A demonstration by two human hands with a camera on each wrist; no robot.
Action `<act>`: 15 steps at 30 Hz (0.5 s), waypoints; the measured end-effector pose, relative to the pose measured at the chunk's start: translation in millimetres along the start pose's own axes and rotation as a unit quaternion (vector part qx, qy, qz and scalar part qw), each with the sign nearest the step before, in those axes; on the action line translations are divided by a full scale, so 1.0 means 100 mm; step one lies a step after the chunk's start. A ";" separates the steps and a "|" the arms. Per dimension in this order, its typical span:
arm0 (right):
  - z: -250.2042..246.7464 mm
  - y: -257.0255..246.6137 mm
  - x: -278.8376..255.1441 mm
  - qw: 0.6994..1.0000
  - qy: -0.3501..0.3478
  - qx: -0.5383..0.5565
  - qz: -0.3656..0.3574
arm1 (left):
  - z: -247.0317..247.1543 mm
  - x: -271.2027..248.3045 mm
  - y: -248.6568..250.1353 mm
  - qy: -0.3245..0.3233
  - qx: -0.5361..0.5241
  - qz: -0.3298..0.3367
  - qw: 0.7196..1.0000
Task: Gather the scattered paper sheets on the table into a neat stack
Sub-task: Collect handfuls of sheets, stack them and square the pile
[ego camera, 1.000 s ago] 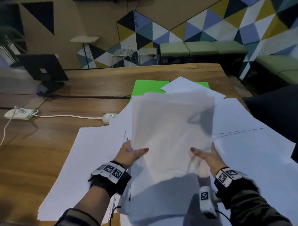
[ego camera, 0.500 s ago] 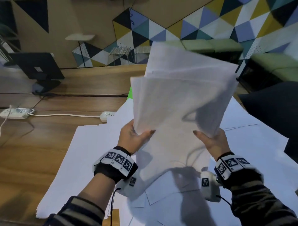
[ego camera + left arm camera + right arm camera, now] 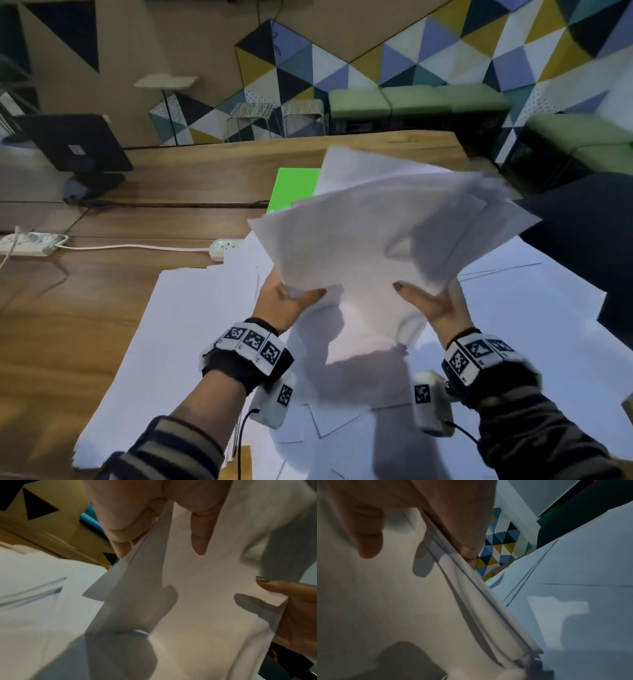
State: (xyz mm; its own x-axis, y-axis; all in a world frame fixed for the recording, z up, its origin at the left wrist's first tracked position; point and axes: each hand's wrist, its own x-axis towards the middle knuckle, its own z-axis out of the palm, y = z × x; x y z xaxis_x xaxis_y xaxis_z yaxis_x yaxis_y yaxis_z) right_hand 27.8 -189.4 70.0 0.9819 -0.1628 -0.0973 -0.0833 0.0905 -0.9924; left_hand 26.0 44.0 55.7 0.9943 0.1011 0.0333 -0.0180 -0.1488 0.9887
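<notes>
A bundle of white paper sheets (image 3: pixel 370 260) hangs above the table, fanned out unevenly and tilted away from me. My left hand (image 3: pixel 284 303) grips its lower left edge, thumb on top, fingers hidden behind. My right hand (image 3: pixel 431 305) grips the lower right edge the same way. The left wrist view shows the bundle (image 3: pixel 197 608) from close up, pinched by my left hand (image 3: pixel 154 524), with my right thumb (image 3: pixel 274 586) on it. In the right wrist view several sheet edges (image 3: pixel 462 588) run under my right hand (image 3: pixel 419 524). More loose sheets (image 3: pixel 178 342) cover the table below.
The wooden table (image 3: pixel 54 325) carries a green sheet (image 3: pixel 294 188) behind the bundle, a white power strip (image 3: pixel 27 243) and socket with cable (image 3: pixel 224 246) at the left, and a dark monitor (image 3: pixel 72 144). A dark chair back (image 3: pixel 589 233) stands at the right.
The bundle rose upright half a second ago; now it has dropped lower and tilted away from me, its sheets fanned to the right. Both hands kept their grip.
</notes>
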 end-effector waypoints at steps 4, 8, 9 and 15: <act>0.11 0.09 0.02 0.993 0.031 -0.106 0.035 | 0.12 -0.04 -0.07 -0.020 -0.014 -0.047 0.999; 0.09 0.02 0.06 0.979 0.077 -0.183 -0.050 | 0.11 0.01 -0.06 -0.020 -0.043 -0.070 0.996; 0.06 -0.01 0.07 0.977 0.087 -0.185 -0.066 | 0.07 0.04 -0.09 0.001 -0.062 -0.086 0.994; -0.30 0.06 0.22 0.979 0.028 -0.198 0.034 | -0.20 0.11 -0.72 0.145 0.033 -0.319 0.936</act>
State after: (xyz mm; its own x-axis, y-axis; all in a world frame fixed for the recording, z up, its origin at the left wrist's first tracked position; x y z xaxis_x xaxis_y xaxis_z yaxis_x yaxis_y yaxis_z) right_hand 44.2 -222.1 59.7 0.9617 -0.2240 -0.1580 -0.2192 -0.2826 -0.9339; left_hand 36.5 75.1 -12.4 0.7303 0.4509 -0.5132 0.5856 -0.0264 0.8102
